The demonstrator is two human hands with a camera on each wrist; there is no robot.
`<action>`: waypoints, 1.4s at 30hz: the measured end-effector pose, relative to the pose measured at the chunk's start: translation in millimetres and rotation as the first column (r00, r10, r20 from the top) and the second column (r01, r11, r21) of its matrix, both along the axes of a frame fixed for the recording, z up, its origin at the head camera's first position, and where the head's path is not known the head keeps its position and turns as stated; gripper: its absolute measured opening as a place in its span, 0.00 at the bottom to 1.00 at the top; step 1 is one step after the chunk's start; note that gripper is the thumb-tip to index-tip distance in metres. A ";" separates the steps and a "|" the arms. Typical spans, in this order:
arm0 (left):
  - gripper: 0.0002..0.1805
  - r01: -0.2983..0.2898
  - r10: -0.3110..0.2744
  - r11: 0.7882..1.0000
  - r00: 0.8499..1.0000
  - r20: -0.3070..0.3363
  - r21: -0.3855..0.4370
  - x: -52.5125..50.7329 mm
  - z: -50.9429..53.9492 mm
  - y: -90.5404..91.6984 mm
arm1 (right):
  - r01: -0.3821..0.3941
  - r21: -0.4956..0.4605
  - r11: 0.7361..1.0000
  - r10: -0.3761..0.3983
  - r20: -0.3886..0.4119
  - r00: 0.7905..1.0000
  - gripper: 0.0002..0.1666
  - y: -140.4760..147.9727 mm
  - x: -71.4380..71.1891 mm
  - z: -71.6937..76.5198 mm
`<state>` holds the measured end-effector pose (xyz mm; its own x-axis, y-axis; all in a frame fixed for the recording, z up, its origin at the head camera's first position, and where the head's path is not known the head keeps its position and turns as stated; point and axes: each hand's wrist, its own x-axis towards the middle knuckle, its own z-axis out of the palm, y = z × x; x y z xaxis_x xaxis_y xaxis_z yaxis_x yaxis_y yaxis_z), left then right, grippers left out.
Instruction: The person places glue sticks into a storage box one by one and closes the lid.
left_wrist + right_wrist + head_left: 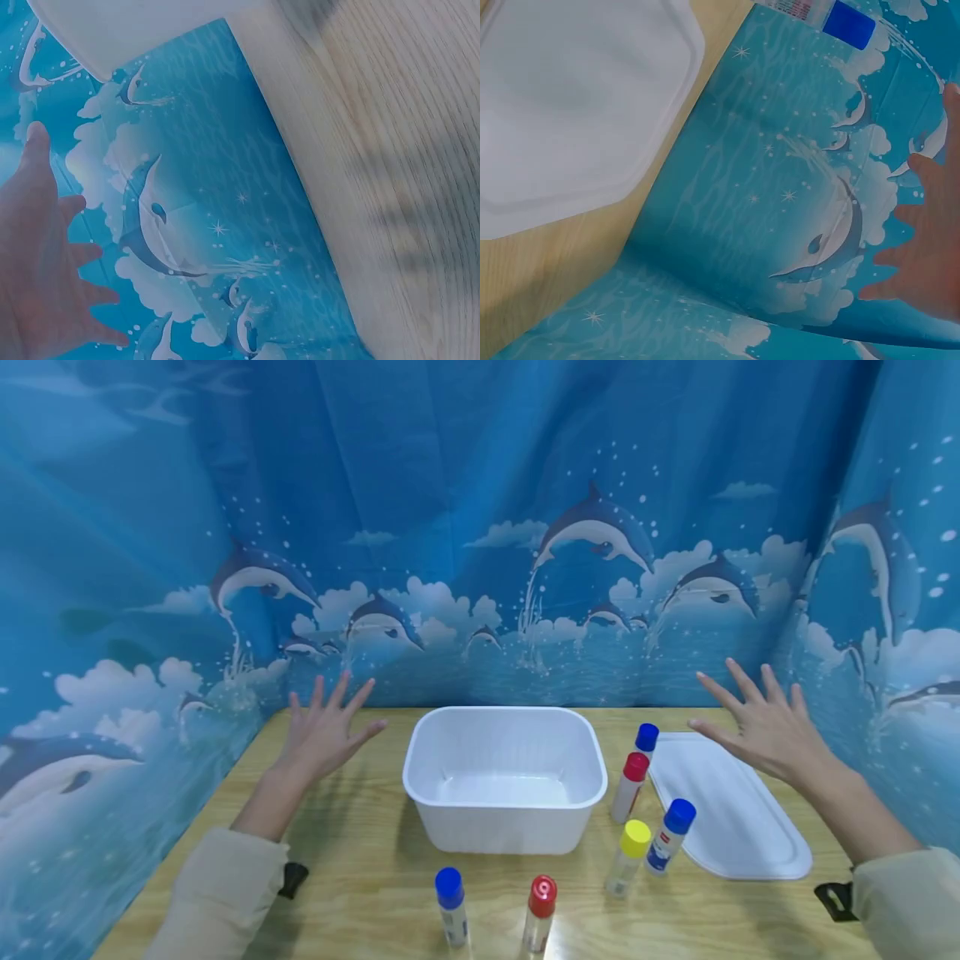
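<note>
Flanking the white bin [502, 830], both hands [318, 740] [776, 737] hang clear of its rim [504, 805].

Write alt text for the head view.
Spread, empty hands flank an empty white bin on a wooden table. Six tubes with blue, red or yellow caps stand nearby; a white lid lies right; dolphin-print fabric hangs behind.

Your head camera looks forward and down over your left hand [318, 739] and right hand [776, 735]; each wrist camera, closer in, looks past its hand at the curtain [465, 468] all three share.
</note>
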<state>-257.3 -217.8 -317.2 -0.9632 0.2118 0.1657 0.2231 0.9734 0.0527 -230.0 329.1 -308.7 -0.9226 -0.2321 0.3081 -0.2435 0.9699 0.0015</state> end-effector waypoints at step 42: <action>0.39 0.152 -0.170 0.853 0.985 -0.010 0.499 32.0 -40.6 52.7 | -0.525 0.002 0.851 0.523 -0.089 0.848 0.45 -161.2 72.5 18.4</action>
